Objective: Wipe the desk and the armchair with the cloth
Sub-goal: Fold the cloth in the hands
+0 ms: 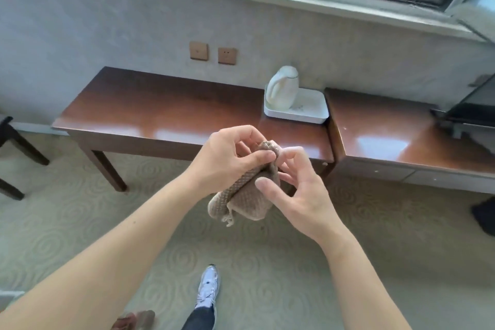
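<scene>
A small beige-brown waffle-weave cloth (pixel 247 195), folded and bunched, with a frayed thread hanging from its lower corner, is held in the air in front of the near edge of the long glossy reddish-brown wooden desk (pixel 160 112), clear of its top. The cloth's upper fold is pinched between the thumb and fingers of the left hand (pixel 227 161), while the right hand (pixel 297 190) is closed loosely on the cloth's right side, thumb laid against the fabric and fingers curled behind it. At the right end of the desk, near the back edge, a shallow white rectangular plastic tray (pixel 308 110) is set, and a white plastic electric kettle (pixel 282 87) is stood on the tray's left half. The rest of the desktop is seen bare and reflective. A lower cabinet of the same wood (pixel 396 136) is placed against the desk's right end. Two tan wall sockets (pixel 211 52) are mounted above the desk. A silver-white trainer (pixel 207 286) is seen on the pale swirl-patterned carpet (pixel 67 222) below.
</scene>
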`<state>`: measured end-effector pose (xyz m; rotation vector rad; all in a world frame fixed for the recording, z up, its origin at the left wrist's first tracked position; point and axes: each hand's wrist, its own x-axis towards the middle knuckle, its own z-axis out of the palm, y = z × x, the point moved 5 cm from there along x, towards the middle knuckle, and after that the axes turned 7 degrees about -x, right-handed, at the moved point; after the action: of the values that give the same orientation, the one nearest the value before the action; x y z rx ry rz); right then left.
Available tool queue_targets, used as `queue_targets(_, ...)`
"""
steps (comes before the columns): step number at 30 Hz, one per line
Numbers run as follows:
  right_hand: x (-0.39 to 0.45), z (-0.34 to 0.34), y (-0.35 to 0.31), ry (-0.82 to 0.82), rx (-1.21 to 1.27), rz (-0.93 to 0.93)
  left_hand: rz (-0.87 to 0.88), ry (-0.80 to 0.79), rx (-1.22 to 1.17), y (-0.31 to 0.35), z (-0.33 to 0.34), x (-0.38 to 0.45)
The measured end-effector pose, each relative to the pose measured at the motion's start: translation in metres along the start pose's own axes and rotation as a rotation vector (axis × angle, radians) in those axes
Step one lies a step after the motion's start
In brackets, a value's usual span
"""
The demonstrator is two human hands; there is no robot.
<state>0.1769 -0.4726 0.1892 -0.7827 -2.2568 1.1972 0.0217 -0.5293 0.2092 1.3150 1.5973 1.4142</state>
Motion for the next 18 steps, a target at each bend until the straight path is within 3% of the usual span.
queue_targets(6,0.079,-0.038,0.035,0.0,-0.162,0.128,0.026,-0.129,-0.187,-0.024,-0.006,0.099)
queue_targets(11,0.128,-0.066,0.069,-0.116,0.064,0.258,-0.007,-0.212,-0.324,-0.04,0.002,0.182)
queue_targets(15,0.152,-0.089,0.097,-0.086,0.29,0.302,-0.022,-0.31,-0.424,-0.032,0.031,0.236)
queue_targets(18,0.173,-0.118,0.128,-0.04,0.298,0.305,0.008,-0.292,-0.32,-0.03,0.054,0.28)
